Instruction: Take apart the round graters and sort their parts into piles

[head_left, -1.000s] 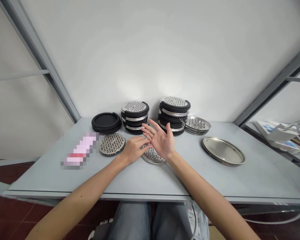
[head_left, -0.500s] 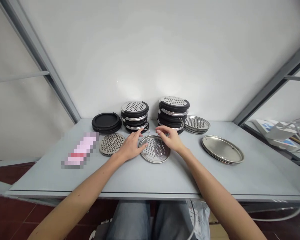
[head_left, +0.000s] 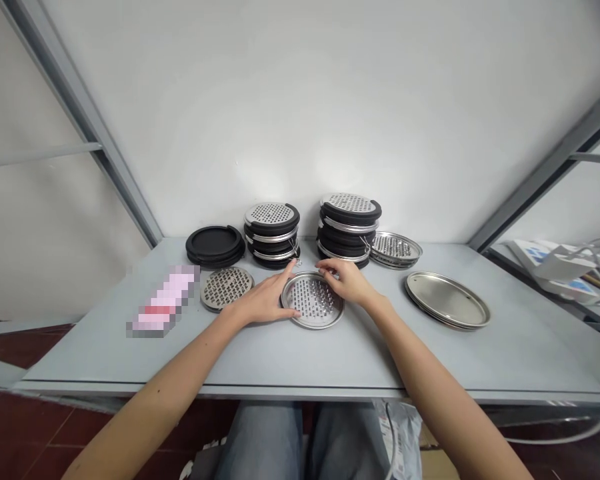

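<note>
A round perforated metal disc (head_left: 311,301) lies flat on the grey table (head_left: 290,353) in front of me. My left hand (head_left: 267,299) rests at its left rim, thumb and fingers spread along the edge. My right hand (head_left: 347,280) touches its far right rim with fingers curled on the edge. Both hands frame the disc between them. Another perforated disc (head_left: 226,287) lies to the left of my left hand.
Behind stand two stacks of black-rimmed grater units (head_left: 271,233) (head_left: 349,227), a low pile of black lids (head_left: 215,246), perforated discs (head_left: 396,248) and plain metal trays (head_left: 447,300) at the right. A blurred pink object (head_left: 164,300) lies at the left.
My right hand came down from a raised, open pose over the disc to its far right rim. My left hand slid to the left rim. The disc now shows fully between them.
</note>
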Motion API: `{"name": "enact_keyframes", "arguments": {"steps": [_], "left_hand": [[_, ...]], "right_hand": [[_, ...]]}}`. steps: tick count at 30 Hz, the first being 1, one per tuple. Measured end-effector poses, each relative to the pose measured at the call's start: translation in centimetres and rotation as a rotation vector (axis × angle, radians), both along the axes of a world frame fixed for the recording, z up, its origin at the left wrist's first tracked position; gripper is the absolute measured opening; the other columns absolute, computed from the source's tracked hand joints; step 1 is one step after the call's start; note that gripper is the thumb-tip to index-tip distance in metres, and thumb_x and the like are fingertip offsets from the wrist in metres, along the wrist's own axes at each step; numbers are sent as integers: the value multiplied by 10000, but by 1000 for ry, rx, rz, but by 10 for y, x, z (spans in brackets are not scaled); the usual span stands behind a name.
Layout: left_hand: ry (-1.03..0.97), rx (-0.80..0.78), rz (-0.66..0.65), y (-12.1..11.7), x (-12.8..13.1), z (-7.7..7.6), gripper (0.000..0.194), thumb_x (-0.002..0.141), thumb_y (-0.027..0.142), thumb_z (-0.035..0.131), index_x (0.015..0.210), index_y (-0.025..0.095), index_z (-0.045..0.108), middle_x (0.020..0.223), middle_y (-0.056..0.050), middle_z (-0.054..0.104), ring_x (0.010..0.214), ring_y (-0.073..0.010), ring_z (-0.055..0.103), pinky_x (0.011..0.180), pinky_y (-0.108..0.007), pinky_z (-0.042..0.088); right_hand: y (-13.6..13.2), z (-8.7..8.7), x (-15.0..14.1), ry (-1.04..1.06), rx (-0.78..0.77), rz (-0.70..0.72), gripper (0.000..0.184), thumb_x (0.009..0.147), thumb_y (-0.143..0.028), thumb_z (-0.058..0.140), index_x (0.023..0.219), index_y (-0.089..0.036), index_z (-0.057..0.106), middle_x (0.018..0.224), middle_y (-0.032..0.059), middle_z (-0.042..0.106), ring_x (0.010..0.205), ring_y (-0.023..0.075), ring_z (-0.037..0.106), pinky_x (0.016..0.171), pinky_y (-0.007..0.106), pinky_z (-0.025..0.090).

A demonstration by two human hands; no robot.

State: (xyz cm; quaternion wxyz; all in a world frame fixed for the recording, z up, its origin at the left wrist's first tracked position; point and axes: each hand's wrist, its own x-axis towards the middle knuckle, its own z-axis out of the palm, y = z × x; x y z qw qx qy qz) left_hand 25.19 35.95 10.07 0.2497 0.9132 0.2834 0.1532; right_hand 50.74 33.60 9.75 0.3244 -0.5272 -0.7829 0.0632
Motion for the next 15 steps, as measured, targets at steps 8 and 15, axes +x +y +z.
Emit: {"name": "enact_keyframes", "arguments": {"steps": [8, 15], "left_hand": [[11, 31, -91, 3, -7, 4, 778, 884, 341, 563, 1522, 267, 125, 1559, -56, 262, 1414, -237, 291, 1155, -407, 272], [-26, 57, -118, 4, -9, 7, 702, 834, 142, 518, 1484, 253, 276, 1519, -37, 354, 1383, -222, 355, 1155, -407, 293]], "right_hand": [[-3, 5, 7, 135, -130, -37, 268, 906, -261, 454, 1032, -157, 667, 826, 59, 725, 696, 171, 650, 684, 280, 491], [-9, -4, 38, -32, -120, -192, 258, 881, -248, 481, 1042, -176, 670, 919, 67, 726, 761, 185, 653, 730, 287, 480]]}}
